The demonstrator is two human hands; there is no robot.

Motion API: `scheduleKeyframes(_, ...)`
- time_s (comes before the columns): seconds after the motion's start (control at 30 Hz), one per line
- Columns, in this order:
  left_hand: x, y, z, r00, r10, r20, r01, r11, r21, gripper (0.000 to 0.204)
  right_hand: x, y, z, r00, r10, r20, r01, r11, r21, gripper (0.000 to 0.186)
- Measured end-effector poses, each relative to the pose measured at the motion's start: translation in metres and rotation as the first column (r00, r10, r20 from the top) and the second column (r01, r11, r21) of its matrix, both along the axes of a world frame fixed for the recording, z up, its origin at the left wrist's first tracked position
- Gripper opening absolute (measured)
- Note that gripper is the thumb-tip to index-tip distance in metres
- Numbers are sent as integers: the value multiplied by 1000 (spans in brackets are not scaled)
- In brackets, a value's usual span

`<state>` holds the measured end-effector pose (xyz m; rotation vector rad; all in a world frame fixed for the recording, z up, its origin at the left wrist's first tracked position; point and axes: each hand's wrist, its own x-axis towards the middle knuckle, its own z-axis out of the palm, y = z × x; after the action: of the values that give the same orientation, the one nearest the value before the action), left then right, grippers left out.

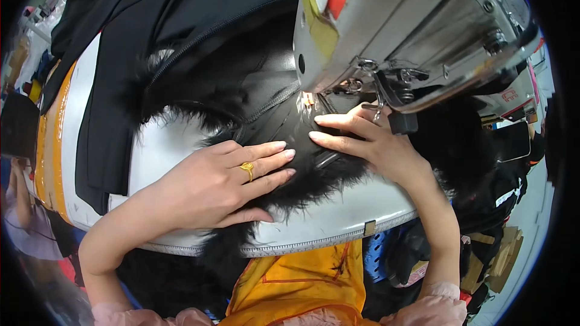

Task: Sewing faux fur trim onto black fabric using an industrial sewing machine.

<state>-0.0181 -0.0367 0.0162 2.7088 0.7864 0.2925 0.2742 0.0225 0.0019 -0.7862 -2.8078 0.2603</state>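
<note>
Black fabric with a fluffy fur trim (pixel 305 188) lies on the white sewing table (pixel 338 220), under the needle area of a sewing machine (pixel 362 30). My left hand (pixel 226 184), with a gold ring on one finger, rests flat on the black fabric, its fingers stretched to the right. My right hand (pixel 377 145) lies on the fabric close beside the lit presser foot (pixel 309 100), fingers extended toward it and apart. A seam or zipper line runs through the garment (pixel 266 105) up to the presser foot.
More black cloth (pixel 115 115) hangs over the table's left side, near orange tape (pixel 54 145). A measuring tape (pixel 302 246) runs along the table's front edge. Cardboard pieces (pixel 506 259) stand at the lower right. Another person's arm (pixel 23 196) shows at the far left.
</note>
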Motion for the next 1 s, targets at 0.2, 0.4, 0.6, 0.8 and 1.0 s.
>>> scheduleKeyframes(0.2,10,39,0,999,-22,-28,24,997,79,58,29,30,-27,964,-210,164,184,969,163,60)
scheduleKeyframes(0.4,11,54,-11,999,-52,11,51,994,95,59,66,36,-48,863,-316,-394,244,944,-222,40)
scheduleKeyframes(0.6,9,54,-15,999,-47,12,46,992,114,58,64,41,-45,947,-286,-148,283,958,-37,38)
scheduleKeyframes(0.8,14,43,-7,994,-81,-73,98,957,274,58,24,30,-9,974,-161,157,100,937,336,37)
scheduleKeyframes(1.0,4,60,-9,983,-149,107,135,983,126,46,-11,5,5,994,-73,83,71,997,18,42)
